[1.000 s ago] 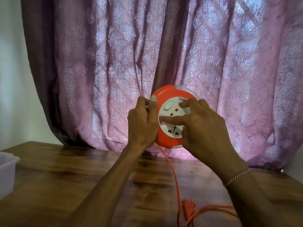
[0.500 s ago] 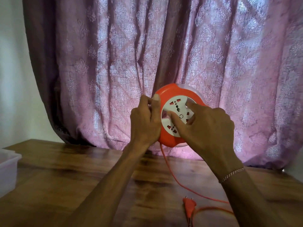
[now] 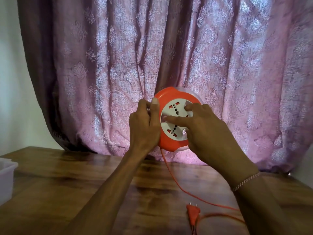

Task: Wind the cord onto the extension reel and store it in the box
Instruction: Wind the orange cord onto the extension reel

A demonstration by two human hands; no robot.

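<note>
I am reading no brand, label or lettering on the reel [image 3: 171,102]; its white socket face shows only red-shuttered holes. I am holding the reel up in the air above the worktop [image 3: 67,180], in front of the curtain [image 3: 118,65]. My left hand [image 3: 144,126] is gripping the reel's left rim, thumb lying up along the orange edge and fingers curled behind it. My right hand [image 3: 208,131] is lying over the right half of the socket face, forefinger stretched straight across the white disc and another fingertip pressing near its upper right edge.

The cord [image 3: 171,173] is hanging from the bottom of the reel, running down and to the right onto the worktop, then looping back toward the plug [image 3: 193,212], which is lying flat below the reel with its two pins pointing away from me. The box [image 3: 6,175] is sitting at the worktop's far left edge, well apart from the reel and only partly in view. My right forearm, with a bracelet [image 3: 245,179] at the wrist, is covering part of the cord loop.

Against the earlier frame, the white disc is sitting turned to a new angle, the cord slack on the worktop is looking shorter, and the plug is lying a little farther from me.
</note>
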